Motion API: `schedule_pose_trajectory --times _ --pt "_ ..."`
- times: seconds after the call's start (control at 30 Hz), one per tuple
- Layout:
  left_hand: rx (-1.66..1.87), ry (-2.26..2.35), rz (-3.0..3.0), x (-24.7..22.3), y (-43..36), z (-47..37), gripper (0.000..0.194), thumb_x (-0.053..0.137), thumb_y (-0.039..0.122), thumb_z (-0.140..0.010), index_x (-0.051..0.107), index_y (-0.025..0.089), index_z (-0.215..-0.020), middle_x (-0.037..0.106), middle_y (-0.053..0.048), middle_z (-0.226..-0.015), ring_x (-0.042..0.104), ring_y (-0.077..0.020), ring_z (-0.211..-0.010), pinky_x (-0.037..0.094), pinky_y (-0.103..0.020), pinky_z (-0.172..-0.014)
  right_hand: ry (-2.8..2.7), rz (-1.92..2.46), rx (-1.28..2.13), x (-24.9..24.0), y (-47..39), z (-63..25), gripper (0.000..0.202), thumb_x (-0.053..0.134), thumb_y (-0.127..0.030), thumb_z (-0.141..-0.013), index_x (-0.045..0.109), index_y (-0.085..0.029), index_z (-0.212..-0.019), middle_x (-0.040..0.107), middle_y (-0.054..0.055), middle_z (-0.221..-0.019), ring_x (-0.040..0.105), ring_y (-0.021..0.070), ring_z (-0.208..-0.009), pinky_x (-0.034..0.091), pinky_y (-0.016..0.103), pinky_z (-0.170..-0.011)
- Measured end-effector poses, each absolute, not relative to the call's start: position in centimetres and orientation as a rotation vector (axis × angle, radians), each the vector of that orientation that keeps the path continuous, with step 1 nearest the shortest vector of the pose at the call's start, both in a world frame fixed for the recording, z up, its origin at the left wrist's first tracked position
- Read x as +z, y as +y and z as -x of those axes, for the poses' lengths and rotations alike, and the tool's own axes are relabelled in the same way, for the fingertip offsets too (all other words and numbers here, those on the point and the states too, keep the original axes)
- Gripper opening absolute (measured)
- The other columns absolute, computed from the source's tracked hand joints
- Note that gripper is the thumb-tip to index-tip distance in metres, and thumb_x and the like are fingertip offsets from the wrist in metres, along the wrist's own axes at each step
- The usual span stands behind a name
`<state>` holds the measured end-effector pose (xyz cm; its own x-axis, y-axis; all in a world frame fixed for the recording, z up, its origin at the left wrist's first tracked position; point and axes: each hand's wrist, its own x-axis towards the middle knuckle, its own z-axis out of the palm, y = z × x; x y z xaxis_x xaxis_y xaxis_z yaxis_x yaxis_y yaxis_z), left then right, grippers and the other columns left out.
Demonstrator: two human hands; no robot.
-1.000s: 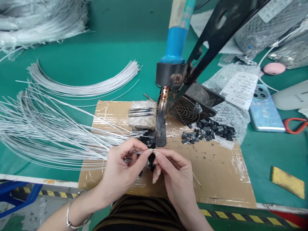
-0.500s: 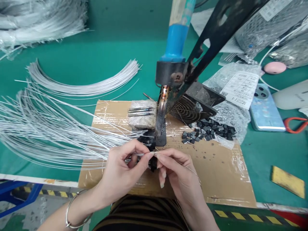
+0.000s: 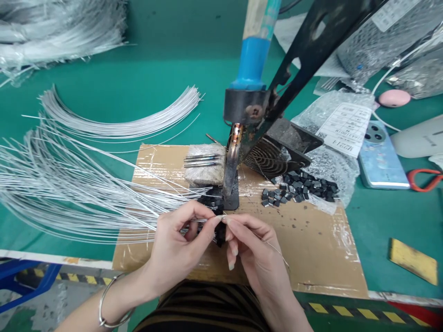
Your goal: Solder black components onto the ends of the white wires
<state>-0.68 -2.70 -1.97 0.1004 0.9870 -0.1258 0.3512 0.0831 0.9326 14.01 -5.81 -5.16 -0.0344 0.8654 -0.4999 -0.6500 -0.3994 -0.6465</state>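
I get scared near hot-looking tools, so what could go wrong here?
The left hand and right hand pinch thin wire just below the tip of the soldering iron; if it's hot, a finger could get burned.

The loose wires overlap, so they might tangle.

The small black parts lie loose and could scatter if bumped.

On the flat green tabletop (image 3: 377,221), a rectangular brown cardboard sheet (image 3: 318,258) bears a grey rectangular fibrous block (image 3: 204,177), left of the blue-handled cylindrical metal soldering iron (image 3: 254,60). Small square black pieces (image 3: 301,186) lie right. Long thin silvery wires (image 3: 86,193) cross the sheet's left edge; a rectangular yellow sponge (image 3: 413,261) lies beyond its right.
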Motion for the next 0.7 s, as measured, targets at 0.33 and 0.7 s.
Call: schedule_pose_trajectory --times 0.33,0.7 --pt "0.885 1.412 -1.496 -2.32 -3.06 0.64 0.015 0.070 0.013 -0.091 0.069 0.019 -0.078 0.056 0.007 -0.060 0.040 -0.0062 -0.048 0.032 -0.019 -0.045 -0.274 1.073 1.650 -5.29 -6.00 -13.81 0.020 0.093 -0.038 -0.080 0.087 -0.020 -0.079 0.068 -0.001 -0.060 0.056 0.0069 -0.037 0.051 0.014 -0.035" --pt "0.899 1.452 -1.445 -2.31 -3.11 0.38 0.015 0.070 0.016 -0.091 0.070 0.018 -0.076 0.057 0.005 -0.058 0.040 -0.0068 -0.048 0.032 -0.019 -0.045 -0.246 1.075 1.612 -5.15 -6.21 -13.20 0.020 0.091 -0.039 -0.081 0.085 -0.020 -0.079 0.066 -0.002 -0.062 0.051 0.0076 -0.042 0.051 0.017 -0.036"
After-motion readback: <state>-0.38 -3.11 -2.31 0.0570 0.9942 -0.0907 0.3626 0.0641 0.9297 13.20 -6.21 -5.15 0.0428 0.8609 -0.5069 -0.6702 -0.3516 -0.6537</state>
